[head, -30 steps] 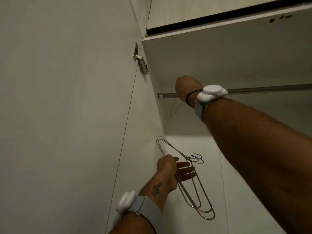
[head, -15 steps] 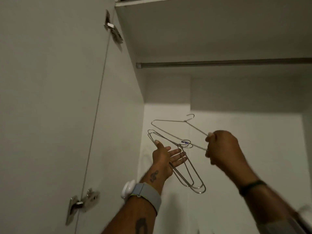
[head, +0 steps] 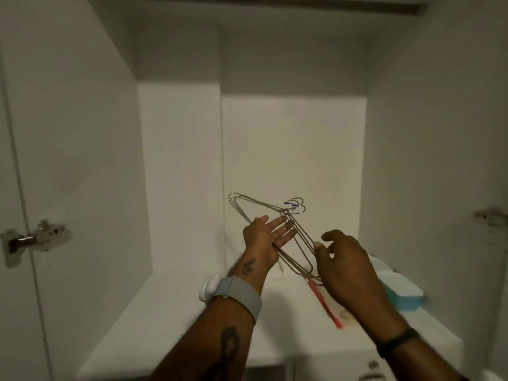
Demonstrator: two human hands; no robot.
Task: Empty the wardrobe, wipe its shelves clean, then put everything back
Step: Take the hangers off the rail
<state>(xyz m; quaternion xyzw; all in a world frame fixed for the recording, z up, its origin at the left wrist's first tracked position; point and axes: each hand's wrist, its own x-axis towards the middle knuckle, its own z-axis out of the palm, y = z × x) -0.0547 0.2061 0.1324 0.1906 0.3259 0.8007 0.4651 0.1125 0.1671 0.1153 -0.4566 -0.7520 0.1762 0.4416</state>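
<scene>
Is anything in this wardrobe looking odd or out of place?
Mostly tidy. One oddity: a red stick lies slanted across the shelf near a teal box, partly hidden by the right hand. The wire hangers across the left hand are bundled, not hung.

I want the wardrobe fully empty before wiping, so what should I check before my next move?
1. Hangers gathered in left hand: ok.
2. Left hand's hold secure: cannot tell; fingers straight.
3. Right hand clear of the hangers: cannot tell; thumb at the wires.
4. Hooks lined up: ok.
5. Shelf emptied: not ok; teal box and red stick lie on it.
</scene>
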